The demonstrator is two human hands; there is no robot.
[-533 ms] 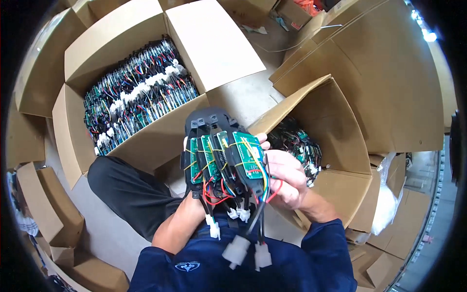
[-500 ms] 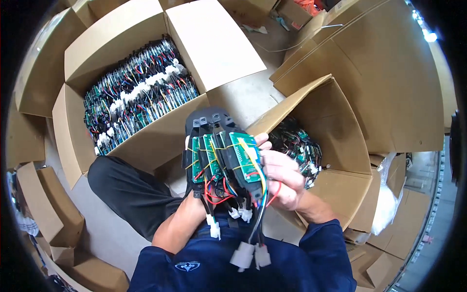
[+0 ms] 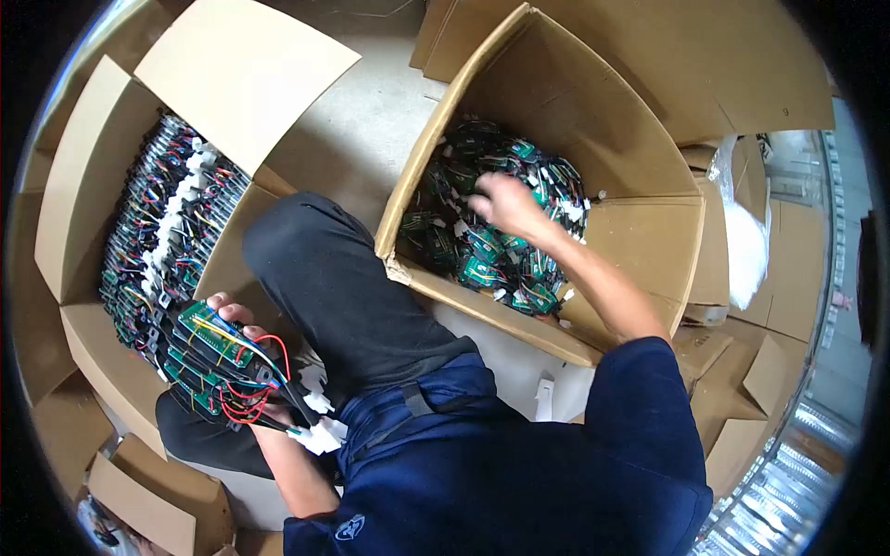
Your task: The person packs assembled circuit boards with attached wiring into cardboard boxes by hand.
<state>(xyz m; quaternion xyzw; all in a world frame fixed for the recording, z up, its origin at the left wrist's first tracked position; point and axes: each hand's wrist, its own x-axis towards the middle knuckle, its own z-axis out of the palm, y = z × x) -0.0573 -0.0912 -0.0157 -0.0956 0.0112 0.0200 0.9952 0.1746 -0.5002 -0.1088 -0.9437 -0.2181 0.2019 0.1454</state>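
My left hand is closed round a stack of green circuit boards in black holders. Red, yellow, blue and black wires run from the stack to white plug connectors, which hang toward my lap. Part of that hand is hidden behind the boards. My right hand is inside the large cardboard box on the right, just over a loose heap of wired circuit boards. Its fingers are apart and I see nothing between them, though the fingertips are partly hard to make out.
At the left an open carton holds tight rows of wired boards. My bent leg lies between both boxes. More cardboard boxes stand at the lower left. A clear plastic bag hangs beside the right box.
My right hand has let go of the board stack and moved into the right box. My left hand has carried the stack left and lower, near the carton. The view has swung right.
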